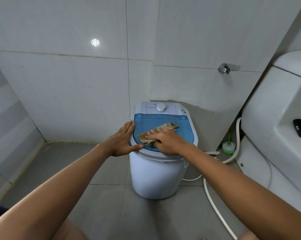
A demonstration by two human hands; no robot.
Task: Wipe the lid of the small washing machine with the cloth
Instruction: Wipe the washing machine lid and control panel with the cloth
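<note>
Right hand [165,142] presses the cloth [156,134] flat on the blue lid [184,129], fingers together. Left hand [123,139], fingers straight, steadies the washing machine [155,177]; sweep to the speckled far-right corner.

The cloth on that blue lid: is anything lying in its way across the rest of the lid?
Nothing visible blocks it. The right hand presses the cloth onto the blue lid, whose remaining surface shows only small dark specks. The left hand rests flat on the lid's left edge, beside the cloth. The dial sits behind the lid.

1 washing machine [155,175], 1 lid [184,130], 1 cloth [156,134], 2 hands, 1 toilet brush [229,146]
</note>
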